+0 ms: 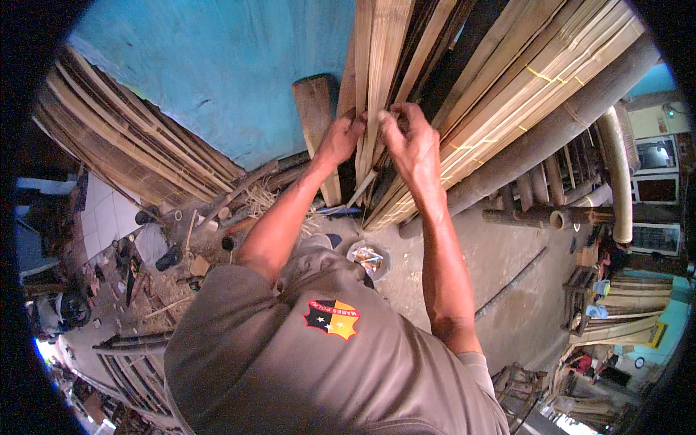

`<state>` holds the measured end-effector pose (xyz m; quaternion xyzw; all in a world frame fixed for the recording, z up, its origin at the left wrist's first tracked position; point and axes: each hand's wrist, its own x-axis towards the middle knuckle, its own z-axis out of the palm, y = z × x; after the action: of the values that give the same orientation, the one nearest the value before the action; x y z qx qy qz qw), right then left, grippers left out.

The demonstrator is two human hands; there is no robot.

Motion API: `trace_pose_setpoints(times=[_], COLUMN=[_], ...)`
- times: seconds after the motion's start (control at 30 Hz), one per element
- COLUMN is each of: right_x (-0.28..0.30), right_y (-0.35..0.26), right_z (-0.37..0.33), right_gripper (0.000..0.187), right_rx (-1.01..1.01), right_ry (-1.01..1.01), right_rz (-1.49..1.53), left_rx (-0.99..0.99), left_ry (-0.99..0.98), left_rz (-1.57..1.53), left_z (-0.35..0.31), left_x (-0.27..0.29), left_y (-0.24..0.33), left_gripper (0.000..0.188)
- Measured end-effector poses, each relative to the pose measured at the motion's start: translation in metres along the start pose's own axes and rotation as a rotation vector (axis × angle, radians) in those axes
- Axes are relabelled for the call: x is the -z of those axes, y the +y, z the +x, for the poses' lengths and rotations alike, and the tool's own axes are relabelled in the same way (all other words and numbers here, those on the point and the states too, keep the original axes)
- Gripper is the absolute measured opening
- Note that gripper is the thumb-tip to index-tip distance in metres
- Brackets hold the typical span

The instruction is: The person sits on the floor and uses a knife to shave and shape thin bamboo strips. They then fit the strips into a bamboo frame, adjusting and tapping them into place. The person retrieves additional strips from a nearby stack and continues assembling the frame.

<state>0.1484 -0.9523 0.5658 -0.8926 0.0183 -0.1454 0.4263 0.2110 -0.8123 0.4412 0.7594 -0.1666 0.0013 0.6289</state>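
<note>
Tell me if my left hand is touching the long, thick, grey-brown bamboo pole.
Apart. The head view shows a wide gap, with your right hand and pale, flat bamboo strips between your left hand and the pole.

Grey-brown shirt (391, 380): shield-shaped emblem (332, 320) in black and orange-yellow with white stars; light lettering, legible, on its red band. Round wall dial (639, 362) at far right: markings too small to read.

Strips (373, 72) between left hand (339, 143) and right hand (415, 151)
</note>
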Motion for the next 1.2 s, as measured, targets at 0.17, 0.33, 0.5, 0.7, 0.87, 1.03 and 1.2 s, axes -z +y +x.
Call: trace_pose_setpoints(times=[0.17,0.33,0.5,0.7,0.87,1.03,1.2], right_x=[-0.011,-0.016,-0.018,-0.013,-0.014,-0.015,-0.014], right_y=[0.003,0.007,0.028,0.026,0.034,0.045,0.041], right_z=[0.000,-0.003,-0.007,-0.014,-0.019,-0.022,-0.020], right_gripper=[0.044,0.028,0.021,0.021,0.031,0.042,0.043], right_rx=[-0.018,0.040,0.133,0.223,0.268,0.292,0.263], right_ry=[0.030,0.085,0.216,0.190,0.257,0.238,0.156], right_rz=[-0.293,-0.352,-0.381,-0.403,-0.397,-0.313,-0.303], left_rx=[-0.026,-0.093,0.084,0.018,0.071,0.080,0.004], left_ry=[0.015,0.130,0.013,0.080,0.055,0.103,0.136], left_rz=[0.060,0.056,0.149,0.056,0.021,0.075,0.002], left_z=[0.004,0.002,0.007,0.003,0.002,-0.003,0.006], left_x=[-0.012,-0.022,-0.016,-0.014,-0.012,-0.008,-0.009], left_y=[-0.004,-0.014,0.000,0.003,0.019,0.033,0.016], left_gripper=[0.028,0.034,0.041,0.044,0.041,0.042,0.049])
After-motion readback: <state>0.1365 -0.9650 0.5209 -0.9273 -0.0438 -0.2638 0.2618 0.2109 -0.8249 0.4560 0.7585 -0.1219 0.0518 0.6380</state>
